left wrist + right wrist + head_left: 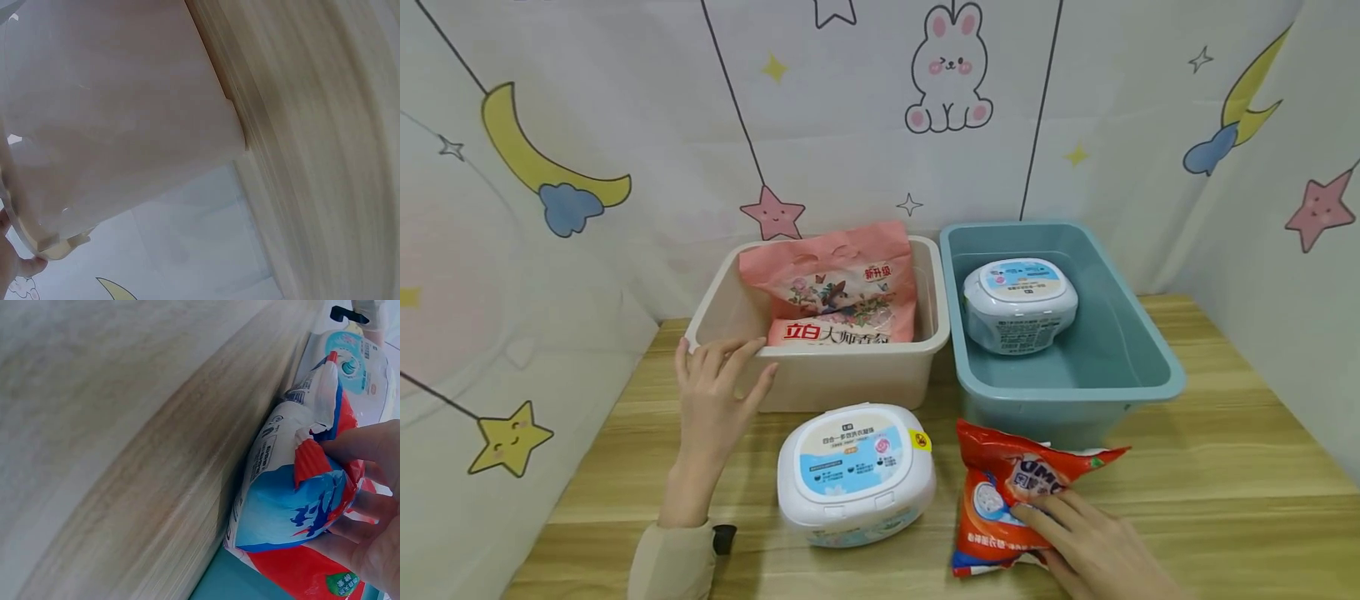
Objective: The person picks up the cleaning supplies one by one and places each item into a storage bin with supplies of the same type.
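My left hand rests on the near left rim of a white bin, fingers lying over the edge. In the left wrist view, the bin's wall fills much of the frame, with part of the hand at its rim. My right hand grips a red laundry detergent bag in front of the blue bin. The right wrist view shows thumb and fingers pinching the creased side of this bag. Between the hands sits a white lidded tub of laundry capsules.
Inside the white bin stands a pink detergent bag. The blue bin beside it holds another white lidded tub. Both bins stand on a wood-grain table, before a printed cloth backdrop.
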{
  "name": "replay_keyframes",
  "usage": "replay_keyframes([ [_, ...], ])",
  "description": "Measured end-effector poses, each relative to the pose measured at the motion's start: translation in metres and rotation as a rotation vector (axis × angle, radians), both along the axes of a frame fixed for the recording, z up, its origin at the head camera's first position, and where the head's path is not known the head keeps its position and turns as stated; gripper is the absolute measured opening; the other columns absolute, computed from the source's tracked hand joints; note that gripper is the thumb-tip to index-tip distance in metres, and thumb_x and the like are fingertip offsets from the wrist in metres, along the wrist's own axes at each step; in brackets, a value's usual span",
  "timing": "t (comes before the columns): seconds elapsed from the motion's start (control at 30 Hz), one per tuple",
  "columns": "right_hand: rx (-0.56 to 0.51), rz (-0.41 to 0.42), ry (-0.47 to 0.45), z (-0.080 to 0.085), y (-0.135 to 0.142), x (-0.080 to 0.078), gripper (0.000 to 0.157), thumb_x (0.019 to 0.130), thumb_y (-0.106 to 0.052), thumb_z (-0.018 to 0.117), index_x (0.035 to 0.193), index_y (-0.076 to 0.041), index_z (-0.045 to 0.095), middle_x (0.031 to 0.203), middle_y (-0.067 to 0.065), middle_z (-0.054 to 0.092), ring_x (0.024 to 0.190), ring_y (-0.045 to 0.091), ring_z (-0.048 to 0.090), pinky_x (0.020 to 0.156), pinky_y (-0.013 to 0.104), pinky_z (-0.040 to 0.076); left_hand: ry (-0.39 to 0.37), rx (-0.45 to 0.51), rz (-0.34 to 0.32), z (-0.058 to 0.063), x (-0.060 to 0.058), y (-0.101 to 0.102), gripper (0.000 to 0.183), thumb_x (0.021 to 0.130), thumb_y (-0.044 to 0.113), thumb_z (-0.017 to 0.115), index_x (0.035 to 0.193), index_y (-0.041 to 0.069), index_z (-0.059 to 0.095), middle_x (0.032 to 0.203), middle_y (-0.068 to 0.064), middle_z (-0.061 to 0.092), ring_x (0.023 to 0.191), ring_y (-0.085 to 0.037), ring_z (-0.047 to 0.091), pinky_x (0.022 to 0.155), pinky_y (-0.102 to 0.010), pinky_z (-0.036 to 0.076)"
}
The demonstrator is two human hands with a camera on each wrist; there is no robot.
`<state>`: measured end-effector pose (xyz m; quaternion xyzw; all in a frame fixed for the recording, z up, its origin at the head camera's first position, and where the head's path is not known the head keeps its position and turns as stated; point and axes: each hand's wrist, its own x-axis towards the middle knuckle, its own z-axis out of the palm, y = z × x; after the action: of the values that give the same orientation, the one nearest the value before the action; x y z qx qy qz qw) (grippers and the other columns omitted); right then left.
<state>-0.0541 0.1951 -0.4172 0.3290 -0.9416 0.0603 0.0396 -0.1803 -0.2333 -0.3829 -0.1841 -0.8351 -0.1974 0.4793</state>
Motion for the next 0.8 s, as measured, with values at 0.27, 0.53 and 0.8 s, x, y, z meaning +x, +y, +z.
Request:
replay_keyframes([
  [0.27, -0.017, 0.011, 0.002, -0.003, 0.005, 0.005, 0.049, 0.088, -0.045, 0.064, 0.134, -0.03, 0.054, 0.118, -0.005, 0.064, 0.098, 0.016, 0.061, 0.07, 0.028, 0.058, -0.005, 0.006, -0.008, 0.0, 0.0, 0.001, 0.043, 0.094, 0.046, 0.056, 0.108, 0.007, 0.07, 0.103, -0.016, 0.065, 0.1, -0.038, 0.055, 0.108, -0.069, 0.019],
  [0.53, -0.05, 0.024, 0.102, -0.002, 0.006, 0.012, 0.047, 0.086, -0.049, 0.065, 0.13, -0.034, 0.056, 0.115, -0.01, 0.063, 0.095, 0.011, 0.059, 0.069, 0.024, 0.056, -0.005, 0.009, -0.007, 0.0, 0.0, 0.001, 0.044, 0.094, 0.047, 0.055, 0.108, 0.007, 0.07, 0.102, -0.015, 0.065, 0.1, -0.038, 0.054, 0.107, -0.07, 0.02],
  [0.8, -0.108, 0.082, 0.248, 0.004, 0.007, 0.015, 0.04, 0.087, -0.049, 0.063, 0.124, -0.032, 0.06, 0.108, -0.01, 0.064, 0.089, 0.008, 0.059, 0.066, 0.021, 0.056, -0.006, 0.009, -0.008, -0.001, 0.0, 0.0, 0.045, 0.094, 0.048, 0.054, 0.108, 0.008, 0.07, 0.102, -0.015, 0.065, 0.099, -0.038, 0.055, 0.107, -0.07, 0.02],
])
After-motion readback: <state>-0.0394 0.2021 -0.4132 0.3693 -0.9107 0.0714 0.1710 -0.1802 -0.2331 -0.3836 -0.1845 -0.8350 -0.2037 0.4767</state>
